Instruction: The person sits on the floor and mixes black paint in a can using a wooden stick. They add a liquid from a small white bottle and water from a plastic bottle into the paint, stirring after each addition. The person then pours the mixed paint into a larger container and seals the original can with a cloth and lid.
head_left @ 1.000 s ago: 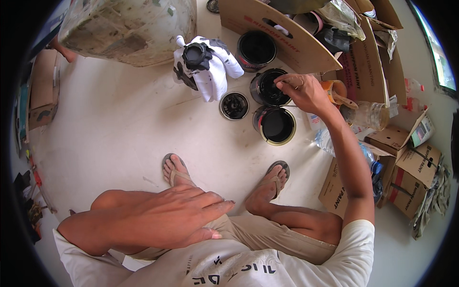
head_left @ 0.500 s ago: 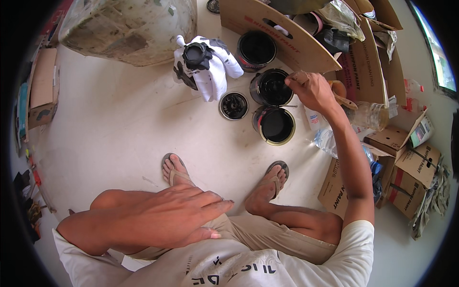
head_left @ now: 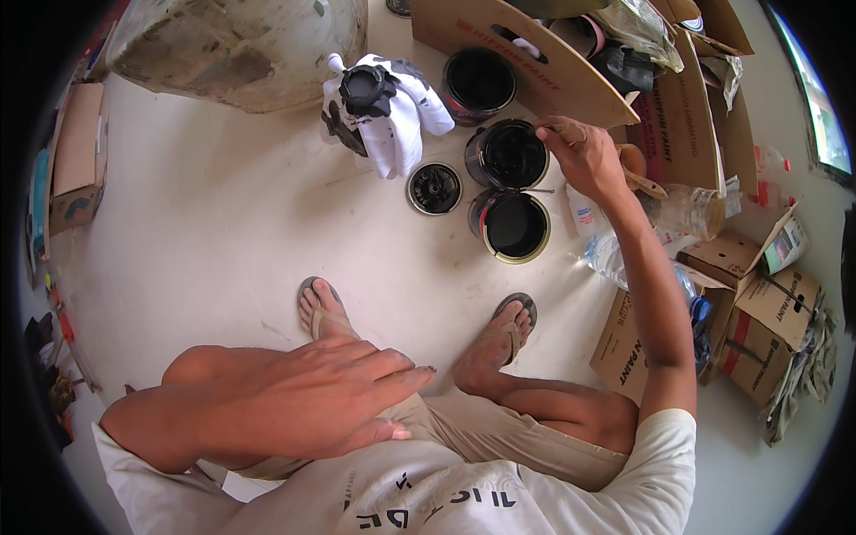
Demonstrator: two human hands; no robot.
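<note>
My right hand (head_left: 584, 156) reaches to the rim of the middle paint can (head_left: 508, 153), which holds black paint. Its thumb and fingers are pinched together there; what lies between them, if anything, is too small to make out. Closer to me stands another can of black paint (head_left: 515, 225), and behind is a third can (head_left: 480, 82). A thin stick (head_left: 539, 190) shows between the two nearer cans. Left of them, a round black-smeared lid (head_left: 434, 188) lies on the floor. My left hand (head_left: 343, 392) rests across my lap, fingers stretched out and holding nothing.
A paint-smeared white cloth (head_left: 406, 134) hangs round a container with a black top (head_left: 364, 89). Behind it stands a large stained translucent container (head_left: 241, 53). Cardboard boxes (head_left: 687, 134), a clear plastic bottle (head_left: 611, 263), a jar (head_left: 700, 212) and a brush (head_left: 644, 185) crowd the right side.
My right hand stays pinched by the middle can's rim, its fingers shifted only slightly. The left hand keeps its place on my lap. The whole view has tilted a little.
</note>
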